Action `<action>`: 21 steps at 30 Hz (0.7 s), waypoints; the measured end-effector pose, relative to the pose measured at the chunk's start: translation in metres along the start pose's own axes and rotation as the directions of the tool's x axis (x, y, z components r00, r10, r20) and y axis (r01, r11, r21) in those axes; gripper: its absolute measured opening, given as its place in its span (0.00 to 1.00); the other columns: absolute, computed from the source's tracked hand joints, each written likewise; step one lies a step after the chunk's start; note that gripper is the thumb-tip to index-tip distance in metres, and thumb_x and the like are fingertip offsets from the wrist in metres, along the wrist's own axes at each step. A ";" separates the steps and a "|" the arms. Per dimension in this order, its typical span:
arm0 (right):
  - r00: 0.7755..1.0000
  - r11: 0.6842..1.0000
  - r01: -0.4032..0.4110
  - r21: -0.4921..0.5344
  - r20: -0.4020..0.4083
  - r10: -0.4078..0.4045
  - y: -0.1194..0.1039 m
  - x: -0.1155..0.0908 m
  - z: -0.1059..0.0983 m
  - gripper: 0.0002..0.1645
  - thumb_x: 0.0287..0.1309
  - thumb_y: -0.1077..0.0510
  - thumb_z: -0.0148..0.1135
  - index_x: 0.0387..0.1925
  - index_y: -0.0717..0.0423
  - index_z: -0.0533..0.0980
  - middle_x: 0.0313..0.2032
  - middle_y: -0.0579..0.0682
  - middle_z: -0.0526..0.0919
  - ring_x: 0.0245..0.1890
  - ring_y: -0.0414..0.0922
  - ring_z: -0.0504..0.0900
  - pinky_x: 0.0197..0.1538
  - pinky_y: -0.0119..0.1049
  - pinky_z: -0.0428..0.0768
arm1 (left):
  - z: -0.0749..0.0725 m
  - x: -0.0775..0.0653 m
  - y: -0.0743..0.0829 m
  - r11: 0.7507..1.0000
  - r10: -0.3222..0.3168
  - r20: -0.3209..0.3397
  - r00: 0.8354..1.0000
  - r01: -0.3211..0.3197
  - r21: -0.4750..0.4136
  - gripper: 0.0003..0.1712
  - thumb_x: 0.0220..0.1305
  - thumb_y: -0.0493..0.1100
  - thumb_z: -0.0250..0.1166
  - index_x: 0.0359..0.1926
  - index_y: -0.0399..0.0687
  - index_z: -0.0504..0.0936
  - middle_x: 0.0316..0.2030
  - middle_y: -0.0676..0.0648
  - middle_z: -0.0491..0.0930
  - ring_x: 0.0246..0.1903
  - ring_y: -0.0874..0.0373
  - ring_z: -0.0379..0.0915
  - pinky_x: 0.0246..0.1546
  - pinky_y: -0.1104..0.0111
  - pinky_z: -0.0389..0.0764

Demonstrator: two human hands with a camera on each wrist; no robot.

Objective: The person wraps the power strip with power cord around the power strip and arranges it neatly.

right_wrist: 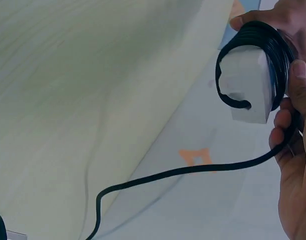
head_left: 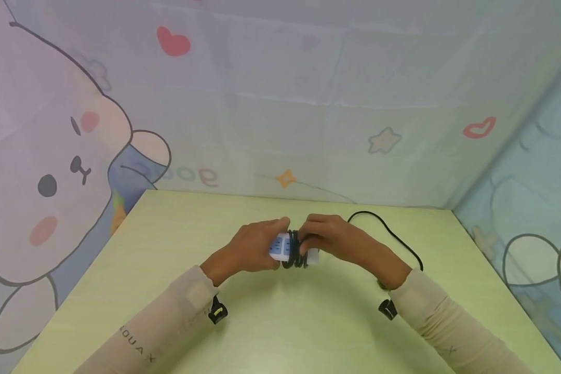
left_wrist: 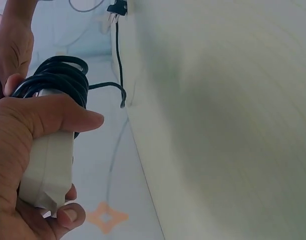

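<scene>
A white power strip (head_left: 278, 255) with blue socket faces is held above the table. My left hand (head_left: 252, 245) grips its left end; in the left wrist view the thumb lies along one side and fingertips show past the far edge. Several turns of black cord (right_wrist: 278, 55) are wound around the strip's middle. At the strip's right end, my right hand (head_left: 334, 236) holds the loose run of the cord between thumb and fingers, as the right wrist view shows. From there the cord trails to the tabletop, ending in a black plug (left_wrist: 118, 7) with metal prongs.
The pale yellow-green table (head_left: 280, 332) has its far edge against a printed cloth backdrop (head_left: 280, 104). A second printed cloth (head_left: 542, 171) stands along the right side. Black wrist cameras (head_left: 217, 311) hang beneath both forearms.
</scene>
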State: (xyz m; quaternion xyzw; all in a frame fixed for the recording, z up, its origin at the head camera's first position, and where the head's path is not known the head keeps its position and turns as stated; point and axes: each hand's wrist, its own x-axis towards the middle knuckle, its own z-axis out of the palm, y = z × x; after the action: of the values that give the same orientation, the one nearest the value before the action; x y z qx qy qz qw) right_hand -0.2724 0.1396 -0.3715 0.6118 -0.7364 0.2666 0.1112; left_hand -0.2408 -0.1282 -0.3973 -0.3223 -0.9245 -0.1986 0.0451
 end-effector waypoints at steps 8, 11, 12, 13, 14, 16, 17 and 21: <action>0.999 0.999 0.039 0.000 0.034 -0.039 0.007 0.005 -0.006 0.12 0.66 0.68 0.77 0.46 0.54 0.84 0.46 0.48 0.82 0.47 0.43 0.86 0.51 0.37 0.89 | -0.001 0.002 -0.001 0.998 0.055 0.037 0.998 -0.055 -0.012 0.35 0.49 0.32 0.82 0.49 0.55 0.68 0.41 0.54 0.80 0.38 0.57 0.75 0.33 0.65 0.74; 0.998 0.998 -0.011 0.058 0.059 0.008 0.008 0.005 -0.006 0.10 0.68 0.66 0.76 0.45 0.52 0.84 0.45 0.47 0.83 0.46 0.42 0.85 0.50 0.37 0.88 | -0.002 0.001 0.000 0.996 0.086 0.047 0.995 -0.084 -0.031 0.34 0.48 0.31 0.81 0.49 0.55 0.70 0.42 0.54 0.82 0.39 0.58 0.76 0.35 0.65 0.76; 0.997 0.996 -0.034 0.086 0.068 0.028 0.009 0.005 -0.006 0.10 0.68 0.65 0.77 0.45 0.52 0.84 0.45 0.47 0.83 0.45 0.41 0.85 0.50 0.36 0.88 | -0.002 0.000 0.001 0.995 0.097 0.054 0.994 -0.095 -0.037 0.34 0.48 0.32 0.81 0.50 0.55 0.71 0.43 0.54 0.82 0.40 0.58 0.76 0.36 0.65 0.76; 0.996 0.992 -0.055 0.113 0.075 0.046 0.010 0.004 -0.006 0.10 0.67 0.64 0.77 0.44 0.51 0.84 0.44 0.46 0.84 0.44 0.41 0.84 0.49 0.36 0.87 | -0.002 0.000 0.002 0.993 0.109 0.060 0.992 -0.106 -0.044 0.34 0.48 0.32 0.81 0.51 0.55 0.72 0.43 0.54 0.83 0.41 0.58 0.76 0.37 0.65 0.77; 0.995 0.987 -0.075 0.143 0.080 0.064 0.011 0.004 -0.005 0.10 0.67 0.63 0.78 0.43 0.51 0.84 0.43 0.46 0.84 0.43 0.40 0.84 0.48 0.35 0.87 | -0.002 0.000 0.002 0.992 0.120 0.065 0.991 -0.116 -0.052 0.34 0.48 0.32 0.81 0.51 0.56 0.73 0.44 0.54 0.83 0.41 0.58 0.76 0.38 0.65 0.77; 0.993 0.976 -0.101 0.192 0.082 0.086 0.015 0.004 -0.004 0.11 0.64 0.64 0.80 0.41 0.50 0.84 0.41 0.46 0.85 0.41 0.40 0.84 0.47 0.35 0.87 | -0.001 -0.001 0.003 0.989 0.138 0.074 0.988 -0.133 -0.063 0.34 0.48 0.32 0.81 0.52 0.56 0.74 0.44 0.53 0.83 0.42 0.58 0.77 0.38 0.65 0.78; 0.993 0.972 -0.106 0.211 0.079 0.091 0.017 0.004 -0.004 0.11 0.62 0.64 0.81 0.40 0.50 0.84 0.40 0.46 0.85 0.40 0.40 0.84 0.46 0.35 0.87 | -0.001 -0.001 0.004 0.988 0.144 0.076 0.987 -0.139 -0.067 0.34 0.48 0.32 0.81 0.52 0.56 0.74 0.44 0.53 0.83 0.42 0.58 0.77 0.39 0.66 0.78; 0.997 0.951 -0.071 0.302 0.041 0.061 0.023 0.003 -0.002 0.13 0.57 0.68 0.83 0.38 0.54 0.85 0.37 0.51 0.87 0.40 0.43 0.88 0.46 0.36 0.91 | -0.001 -0.001 0.005 0.984 0.165 0.075 0.983 -0.158 -0.086 0.34 0.47 0.31 0.80 0.51 0.56 0.74 0.43 0.52 0.82 0.43 0.58 0.76 0.40 0.66 0.79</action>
State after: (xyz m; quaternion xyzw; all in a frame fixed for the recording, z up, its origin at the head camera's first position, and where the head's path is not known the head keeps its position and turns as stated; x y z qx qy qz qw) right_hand -0.2951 0.1403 -0.3739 0.6006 -0.7085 0.3705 -0.0044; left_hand -0.2367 -0.1261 -0.3951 -0.4056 -0.8877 -0.2178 0.0100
